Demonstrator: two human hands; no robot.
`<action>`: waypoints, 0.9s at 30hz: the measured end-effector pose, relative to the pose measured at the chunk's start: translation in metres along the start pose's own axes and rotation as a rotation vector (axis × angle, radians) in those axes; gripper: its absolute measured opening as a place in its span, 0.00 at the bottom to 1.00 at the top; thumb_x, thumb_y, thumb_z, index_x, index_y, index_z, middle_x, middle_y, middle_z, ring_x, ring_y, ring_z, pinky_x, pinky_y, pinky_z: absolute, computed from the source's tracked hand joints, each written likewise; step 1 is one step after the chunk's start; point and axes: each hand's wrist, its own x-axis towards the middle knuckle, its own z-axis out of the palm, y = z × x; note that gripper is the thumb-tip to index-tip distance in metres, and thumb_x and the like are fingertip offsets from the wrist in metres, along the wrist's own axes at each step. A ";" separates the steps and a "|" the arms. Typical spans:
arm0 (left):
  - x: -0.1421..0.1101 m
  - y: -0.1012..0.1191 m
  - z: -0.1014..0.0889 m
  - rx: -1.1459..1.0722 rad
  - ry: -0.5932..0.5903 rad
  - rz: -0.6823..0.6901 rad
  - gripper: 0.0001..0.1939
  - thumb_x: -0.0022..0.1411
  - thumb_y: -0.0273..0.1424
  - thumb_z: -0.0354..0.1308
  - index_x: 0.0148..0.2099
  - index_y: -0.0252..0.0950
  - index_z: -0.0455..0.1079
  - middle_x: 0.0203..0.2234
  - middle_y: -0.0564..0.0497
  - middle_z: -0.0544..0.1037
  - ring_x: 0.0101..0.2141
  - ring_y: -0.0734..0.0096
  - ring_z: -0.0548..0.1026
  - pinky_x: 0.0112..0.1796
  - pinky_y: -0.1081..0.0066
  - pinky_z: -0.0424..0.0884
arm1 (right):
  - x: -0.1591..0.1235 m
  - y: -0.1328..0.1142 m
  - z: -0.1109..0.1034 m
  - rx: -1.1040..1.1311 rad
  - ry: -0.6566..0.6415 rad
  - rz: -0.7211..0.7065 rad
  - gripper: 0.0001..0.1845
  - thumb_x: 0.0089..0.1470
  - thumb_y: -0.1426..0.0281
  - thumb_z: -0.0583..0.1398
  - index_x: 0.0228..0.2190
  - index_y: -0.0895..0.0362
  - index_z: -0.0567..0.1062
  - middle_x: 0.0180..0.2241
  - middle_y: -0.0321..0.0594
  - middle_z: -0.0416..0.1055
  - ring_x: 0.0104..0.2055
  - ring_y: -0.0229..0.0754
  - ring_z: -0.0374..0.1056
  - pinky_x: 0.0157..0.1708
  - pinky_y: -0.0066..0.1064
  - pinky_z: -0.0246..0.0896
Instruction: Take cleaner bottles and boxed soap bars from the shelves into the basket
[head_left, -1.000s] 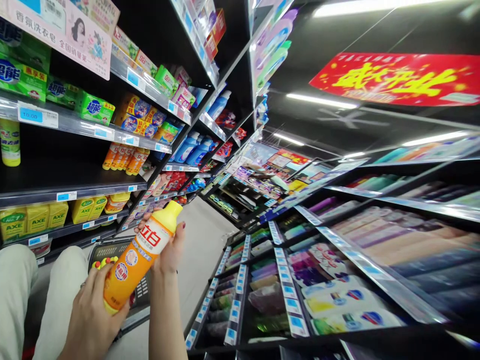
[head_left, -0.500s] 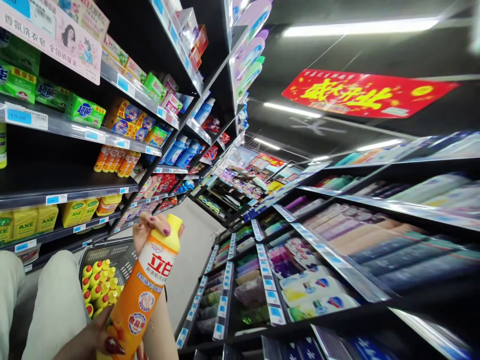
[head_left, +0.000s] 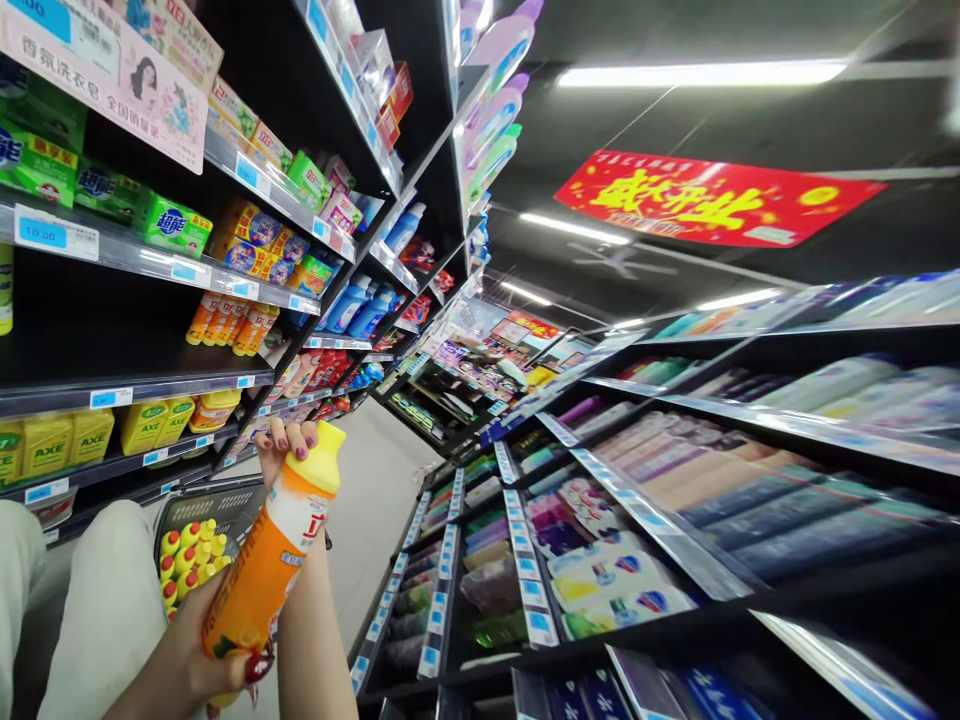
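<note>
An orange dish soap bottle (head_left: pixel 259 570) with a yellow cap and a white label band is tilted in front of me, its cap up and to the right. My left hand (head_left: pixel 210 650) is wrapped around its lower end, the thumb with a dark red nail lying across the front. Near the cap, the fingers of my right hand (head_left: pixel 285 445) curl over the bottle's upper part; its forearm passes behind the bottle. Below and left, a grey basket (head_left: pixel 244 500) holds several yellow bottles (head_left: pixel 187 565) with red or yellow caps.
Black shelves (head_left: pixel 112 345) on the left carry green soap packs (head_left: pixel 172 225), small orange bottles (head_left: pixel 232 322) and yellow AXE bottles (head_left: pixel 90 440). Along the right run shelves with packaged goods (head_left: pixel 622 585). Pale floor (head_left: pixel 375 450) lies between them. A red banner (head_left: pixel 712 200) hangs overhead.
The dish soap bottle has turned in my hands, so its front label now faces more to the right. Bottle and both hands have shifted slightly left.
</note>
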 end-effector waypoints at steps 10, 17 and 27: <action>0.007 0.009 -0.023 0.482 0.068 0.106 0.27 0.51 0.44 0.66 0.49 0.33 0.71 0.36 0.46 0.78 0.38 0.60 0.73 0.41 0.66 0.71 | 0.008 -0.093 -0.014 -0.911 -0.347 0.174 0.24 0.45 0.48 0.66 0.27 0.57 0.73 0.24 0.34 0.65 0.25 0.36 0.57 0.25 0.28 0.50; 0.032 -0.024 -0.089 0.619 0.407 -0.017 0.28 0.49 0.36 0.67 0.54 0.42 0.73 0.46 0.44 0.79 0.45 0.53 0.74 0.46 0.61 0.70 | -0.035 -0.083 -0.070 -1.808 -0.559 0.419 0.12 0.59 0.60 0.58 0.32 0.55 0.69 0.21 0.32 0.66 0.23 0.38 0.62 0.26 0.28 0.49; 0.049 -0.078 -0.129 0.202 0.568 -0.106 0.23 0.48 0.44 0.68 0.41 0.33 0.73 0.24 0.52 0.75 0.26 0.64 0.76 0.32 0.66 0.75 | -0.058 0.058 -0.273 -2.147 -0.557 0.898 0.16 0.65 0.70 0.53 0.52 0.63 0.69 0.43 0.54 0.76 0.43 0.48 0.74 0.42 0.35 0.64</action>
